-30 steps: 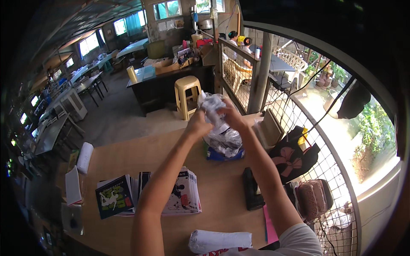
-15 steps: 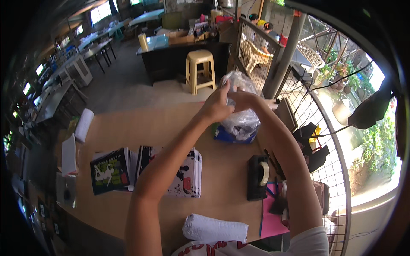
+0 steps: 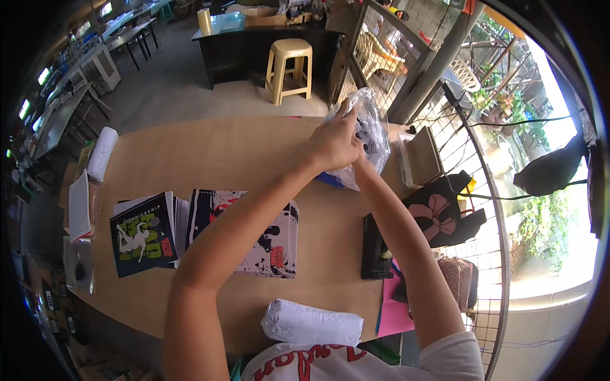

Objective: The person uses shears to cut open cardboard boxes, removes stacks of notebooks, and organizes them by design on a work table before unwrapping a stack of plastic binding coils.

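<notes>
My left hand (image 3: pixel 335 141) is closed on the edge of a crumpled clear plastic bag (image 3: pixel 376 147) at the far right of the table. My right hand (image 3: pixel 359 152) is at the bag, close against the left; its fingers are hidden behind the left hand and the plastic. Something dark shows through the bag, too blurred to name. Under the bag, a blue item (image 3: pixel 332 180) is partly visible. Nearer me, a stack of spiral notebooks (image 3: pixel 279 244) lies partly under my left forearm, with more dark-covered notebooks (image 3: pixel 143 235) fanned out to its left.
A black tape dispenser (image 3: pixel 376 257) and a pink sheet (image 3: pixel 395 308) lie by my right forearm. A white wrapped roll (image 3: pixel 311 322) rests at the near edge. Along the right runs a wire-mesh fence (image 3: pixel 494 279); a stool (image 3: pixel 289 70) stands beyond the table (image 3: pixel 210 152).
My right hand has gone from above the bag's mouth to lower, behind my left hand. The view has tilted down, bringing more of the near table in.
</notes>
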Tool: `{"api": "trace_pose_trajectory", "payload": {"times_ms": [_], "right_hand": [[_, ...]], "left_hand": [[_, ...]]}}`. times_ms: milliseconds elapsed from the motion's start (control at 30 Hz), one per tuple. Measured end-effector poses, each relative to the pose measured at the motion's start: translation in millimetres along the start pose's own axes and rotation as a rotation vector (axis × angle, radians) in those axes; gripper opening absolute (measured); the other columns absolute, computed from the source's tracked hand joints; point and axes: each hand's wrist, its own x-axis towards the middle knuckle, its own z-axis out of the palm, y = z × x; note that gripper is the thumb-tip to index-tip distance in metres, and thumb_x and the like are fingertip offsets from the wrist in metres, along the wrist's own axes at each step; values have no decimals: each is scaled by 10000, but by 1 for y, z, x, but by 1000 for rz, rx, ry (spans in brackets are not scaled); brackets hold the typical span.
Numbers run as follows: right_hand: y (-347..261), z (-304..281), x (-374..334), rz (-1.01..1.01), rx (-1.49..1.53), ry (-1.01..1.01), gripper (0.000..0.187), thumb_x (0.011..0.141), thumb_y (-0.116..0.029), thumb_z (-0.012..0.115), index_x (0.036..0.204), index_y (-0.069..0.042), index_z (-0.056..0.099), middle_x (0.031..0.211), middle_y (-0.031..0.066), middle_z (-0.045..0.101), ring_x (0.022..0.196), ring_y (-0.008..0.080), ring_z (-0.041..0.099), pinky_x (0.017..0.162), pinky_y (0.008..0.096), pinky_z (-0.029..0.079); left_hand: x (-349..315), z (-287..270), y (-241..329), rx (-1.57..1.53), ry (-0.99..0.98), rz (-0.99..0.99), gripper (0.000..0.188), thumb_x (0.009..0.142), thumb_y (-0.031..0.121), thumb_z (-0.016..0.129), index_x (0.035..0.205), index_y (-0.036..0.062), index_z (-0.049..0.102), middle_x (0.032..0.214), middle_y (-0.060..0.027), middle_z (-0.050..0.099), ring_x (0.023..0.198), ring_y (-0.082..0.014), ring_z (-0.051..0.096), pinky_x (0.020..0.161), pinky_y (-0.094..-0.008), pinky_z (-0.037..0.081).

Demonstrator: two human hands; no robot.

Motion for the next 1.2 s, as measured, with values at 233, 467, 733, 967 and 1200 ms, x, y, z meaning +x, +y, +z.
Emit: {"api": "trace_pose_trajectory", "payload": {"times_ms": [233, 467, 733, 967, 1200], "right_hand": [[-13, -123, -24, -127, 278, -56, 999, 611, -342, 829, 1453, -162, 322, 1450, 304, 253, 1274, 433, 420, 1058, 469, 373], [-2, -64, -16, 91, -129, -136, 600, 699, -274, 728, 1261, -134, 570, 1374, 235, 450, 1230, 340, 498, 993, 469, 426], [-12, -99, -38, 115, 62, 18, 956, 563, -459, 830, 1366, -81, 476, 1261, 176, 584, 1228, 328, 502, 1056, 406, 364], [-27, -194, -91, -290, -512, -71, 840, 640, -229, 836, 1389, -226, 456, 1449, 124, 411, 1247, 271, 471, 987, 421, 441], [-18, -255, -148, -186, 449, 393, 437, 870, -148, 646, 1272, -7, 549, 1129, 92, 660, 1005, 168, 631, 909, 323, 485]], "left_hand": [[1, -17, 6, 30, 49, 22, 853, 668, 87, 599, 1422, -98, 244, 1419, -311, 348, 1304, -375, 405, 1076, -364, 353], [-5, 10, 20, -239, -41, 17, 839, 684, -8, 583, 1428, -114, 211, 1507, -294, 187, 1373, -321, 328, 1077, -286, 324], [1, -8, 24, 56, 98, 126, 961, 625, 115, 701, 1412, -116, 202, 1495, -303, 180, 1323, -416, 353, 1052, -398, 385], [-6, -25, 10, 343, -60, -98, 1265, 569, 217, 821, 1503, 74, -20, 1456, -422, 47, 1204, -493, 469, 1014, -416, 428], [-63, -49, 79, 285, 284, 123, 875, 688, 498, 791, 1375, 75, 453, 1423, -442, 156, 1322, -463, 347, 1089, -394, 312]]}}
